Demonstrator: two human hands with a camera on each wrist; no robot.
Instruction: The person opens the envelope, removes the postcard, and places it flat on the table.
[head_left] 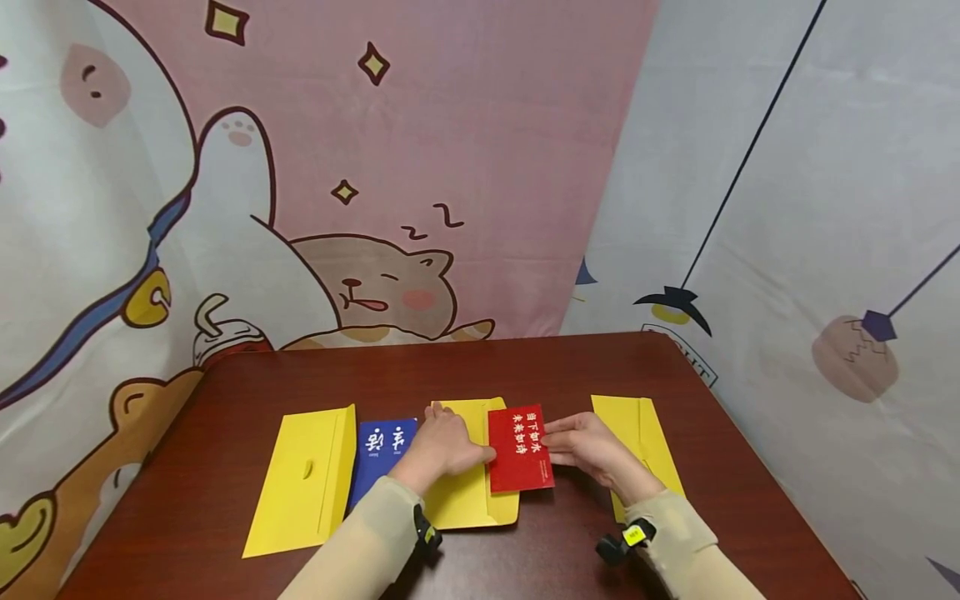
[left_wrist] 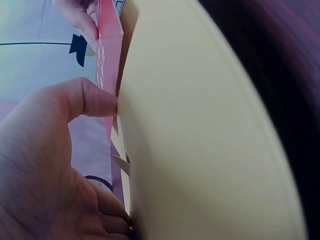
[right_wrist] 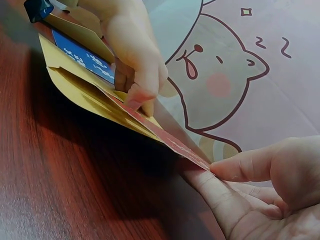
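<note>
right hand pinching red card, blue card beyond

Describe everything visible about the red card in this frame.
The red card is a thin rectangle of what looks like stiff paper, with white characters printed on its face. It lies nearly flat, its left edge overlapping the open middle yellow envelope on the brown table. The left hand touches its left edge; the right hand pinches its right edge.

A dark reddish-brown wooden table carries three flat yellow paper envelopes side by side, a blue printed card and a red printed card.
</note>
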